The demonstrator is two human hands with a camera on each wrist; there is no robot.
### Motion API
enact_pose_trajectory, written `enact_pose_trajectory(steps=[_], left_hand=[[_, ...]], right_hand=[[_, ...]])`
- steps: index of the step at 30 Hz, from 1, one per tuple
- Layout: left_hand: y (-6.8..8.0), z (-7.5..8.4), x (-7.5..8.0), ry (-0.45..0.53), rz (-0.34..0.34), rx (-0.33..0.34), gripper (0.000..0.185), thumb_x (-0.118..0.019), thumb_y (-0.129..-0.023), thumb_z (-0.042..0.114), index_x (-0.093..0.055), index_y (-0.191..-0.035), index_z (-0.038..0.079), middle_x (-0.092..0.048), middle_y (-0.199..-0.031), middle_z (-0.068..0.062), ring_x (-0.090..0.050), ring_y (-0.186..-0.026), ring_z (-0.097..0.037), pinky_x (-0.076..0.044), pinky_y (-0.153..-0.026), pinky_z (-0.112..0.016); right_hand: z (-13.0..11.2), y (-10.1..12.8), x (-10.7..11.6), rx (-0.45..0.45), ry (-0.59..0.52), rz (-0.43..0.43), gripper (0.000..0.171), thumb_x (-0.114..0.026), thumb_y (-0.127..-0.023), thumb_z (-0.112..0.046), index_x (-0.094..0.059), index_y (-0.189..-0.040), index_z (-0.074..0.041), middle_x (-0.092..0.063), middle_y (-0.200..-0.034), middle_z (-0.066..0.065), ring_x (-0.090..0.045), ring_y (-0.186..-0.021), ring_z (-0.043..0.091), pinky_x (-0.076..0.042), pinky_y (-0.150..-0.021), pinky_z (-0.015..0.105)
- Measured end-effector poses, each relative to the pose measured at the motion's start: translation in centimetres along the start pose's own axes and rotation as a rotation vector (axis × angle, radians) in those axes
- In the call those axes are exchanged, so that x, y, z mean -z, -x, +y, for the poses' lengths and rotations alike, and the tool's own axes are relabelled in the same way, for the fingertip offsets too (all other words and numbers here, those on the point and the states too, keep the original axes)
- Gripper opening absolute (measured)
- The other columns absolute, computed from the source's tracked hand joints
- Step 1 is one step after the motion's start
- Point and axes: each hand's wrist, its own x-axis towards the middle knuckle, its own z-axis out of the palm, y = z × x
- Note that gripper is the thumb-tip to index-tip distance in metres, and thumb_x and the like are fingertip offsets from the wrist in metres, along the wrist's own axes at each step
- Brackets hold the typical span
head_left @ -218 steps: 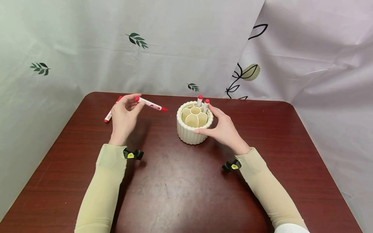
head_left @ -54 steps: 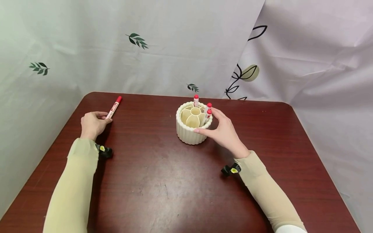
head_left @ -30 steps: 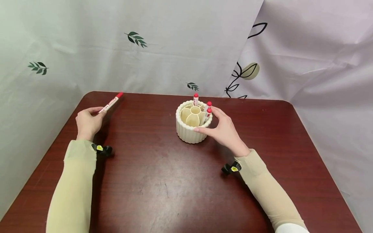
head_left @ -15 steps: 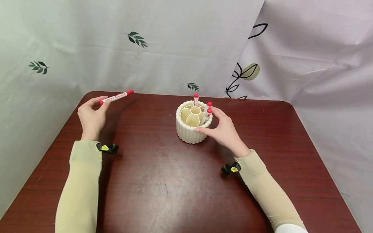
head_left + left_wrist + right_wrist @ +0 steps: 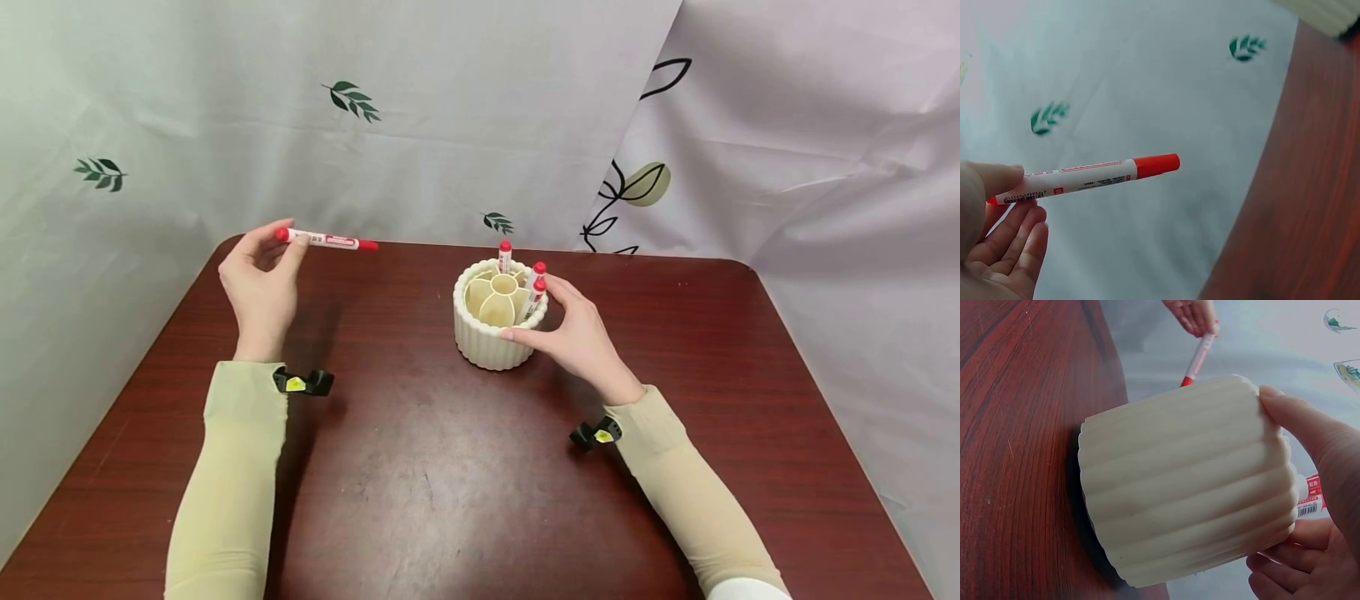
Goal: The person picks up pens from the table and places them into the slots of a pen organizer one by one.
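Observation:
Near the table's back left, my left hand (image 5: pixel 261 287) pinches a white marker (image 5: pixel 330 240) with red ends between thumb and fingers, raised above the table. In the left wrist view the marker (image 5: pixel 1085 177) points its red cap to the right. A cream ribbed pen holder (image 5: pixel 491 346) with petal-shaped compartments stands upright on the table. Three red-capped markers (image 5: pixel 505 257) stand in its back and right compartments. My right hand (image 5: pixel 581 337) grips the holder's right side, thumb on the front rim. In the right wrist view the holder (image 5: pixel 1185 481) fills the middle.
The dark red wooden table (image 5: pixel 435 500) reaches back to a pale curtain (image 5: pixel 420 150) printed with leaves. Each wrist bears a small black camera, one left (image 5: pixel 303 382) and one right (image 5: pixel 596 433).
Since 7.3 s ago, a third marker has come into the holder. The left hand has picked the last marker up off the table, lifting it and moving right. The right hand stays put.

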Motion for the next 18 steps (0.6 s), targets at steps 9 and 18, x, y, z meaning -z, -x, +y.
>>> enact_pose_trajectory(steps=[9, 18], left_hand=[[0.8, 1.9, -1.8, 0.146, -0.028, -0.062, 0.027, -0.078, -0.088, 0.003, -0.076, -0.115, 0.002, -0.072, -0.101, -0.006, -0.067, -0.091, -0.016, -0.053, -0.085, -0.023], [1.6, 3.7, -3.2, 0.307, -0.041, -0.073, 0.028, -0.079, -0.086, -0.001, -0.076, -0.114, 0.0, -0.072, -0.101, -0.011, -0.067, -0.09, -0.021, -0.054, -0.086, -0.026]], right_hand=[[0.0, -0.1, 0.0, 0.007, 0.002, 0.0, 0.085, -0.091, -0.073, -0.051, -0.057, -0.144, -0.021, -0.055, -0.14, -0.012, -0.049, -0.128, 0.005, -0.039, -0.11, 0.038], [-0.1, -0.1, 0.0, -0.008, 0.008, -0.005, 0.085, -0.091, -0.073, -0.05, -0.057, -0.145, -0.02, -0.054, -0.142, -0.009, -0.048, -0.129, 0.007, -0.04, -0.11, 0.038]])
